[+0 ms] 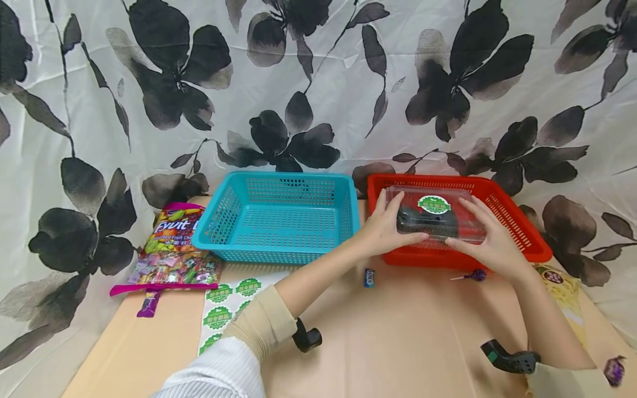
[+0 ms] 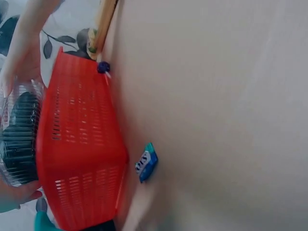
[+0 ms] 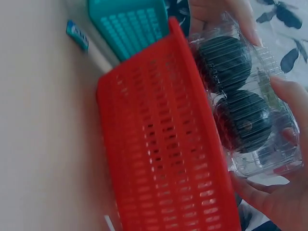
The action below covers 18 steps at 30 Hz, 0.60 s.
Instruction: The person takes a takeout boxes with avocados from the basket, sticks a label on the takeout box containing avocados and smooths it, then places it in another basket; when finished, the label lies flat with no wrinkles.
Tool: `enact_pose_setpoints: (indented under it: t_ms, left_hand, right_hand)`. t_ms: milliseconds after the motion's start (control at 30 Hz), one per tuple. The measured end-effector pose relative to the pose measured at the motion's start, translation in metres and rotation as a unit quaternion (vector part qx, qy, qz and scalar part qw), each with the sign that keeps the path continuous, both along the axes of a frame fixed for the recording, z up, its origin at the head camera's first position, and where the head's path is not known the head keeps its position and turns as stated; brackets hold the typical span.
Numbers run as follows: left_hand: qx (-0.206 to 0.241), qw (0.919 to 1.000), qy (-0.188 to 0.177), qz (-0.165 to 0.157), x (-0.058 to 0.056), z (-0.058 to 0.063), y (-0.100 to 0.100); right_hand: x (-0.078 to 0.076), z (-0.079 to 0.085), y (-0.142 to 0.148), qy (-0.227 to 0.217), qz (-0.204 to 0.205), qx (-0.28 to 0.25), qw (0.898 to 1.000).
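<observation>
Both hands hold a clear plastic clamshell box (image 1: 450, 235) over the front part of the red basket (image 1: 522, 243). On its lid is a round green and white sticker (image 1: 434, 204). My left hand (image 1: 388, 229) grips the box's left end, thumb along the near side. The right end is gripped by my right hand (image 1: 492, 243), its fingers spread over the edge. Through the plastic, the right wrist view shows two dark rounded items (image 3: 245, 120) side by side. In the left wrist view the box (image 2: 21, 139) overlaps the basket's rim.
Left of the red basket stands a turquoise basket (image 1: 234, 251). Beside it lie a fruit chew bag (image 1: 174, 249), a small purple packet (image 1: 149, 303) and a green sticker sheet (image 1: 217, 318). A blue candy (image 1: 369, 278) and a lollipop (image 1: 478, 275) lie before the red basket, a yellow bag (image 1: 559, 287) to its right.
</observation>
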<state>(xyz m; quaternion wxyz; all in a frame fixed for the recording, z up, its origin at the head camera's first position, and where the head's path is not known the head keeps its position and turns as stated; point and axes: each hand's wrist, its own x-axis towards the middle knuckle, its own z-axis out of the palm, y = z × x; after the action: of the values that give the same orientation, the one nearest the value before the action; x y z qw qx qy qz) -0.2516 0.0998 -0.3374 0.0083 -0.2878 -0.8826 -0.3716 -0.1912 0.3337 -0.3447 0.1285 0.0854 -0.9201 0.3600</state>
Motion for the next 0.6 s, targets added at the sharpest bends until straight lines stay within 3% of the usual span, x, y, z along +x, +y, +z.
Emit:
enact_pose_setpoints:
  t_ms: [200,367,467,600]
  left_hand:
    - [-0.057,0.9984,-0.006,-0.001,-0.015,-0.015,0.011]
    - [-0.117,0.993,0.017,0.006,-0.016,-0.022,0.02]
    - [-0.158,0.9861,0.045,0.021,-0.013,-0.024,0.026]
    - [-0.218,0.9712,0.084,0.049,-0.012,-0.026,0.035]
  right_hand:
    - [-0.021,-0.007,0.011,-0.033,0.011,0.02,0.999]
    - [-0.034,-0.019,0.022,-0.054,0.025,0.011,0.998]
    - [-0.038,-0.023,0.028,-0.067,0.034,0.006,0.997]
    - [-0.041,-0.024,0.035,-0.099,0.047,0.002,0.994]
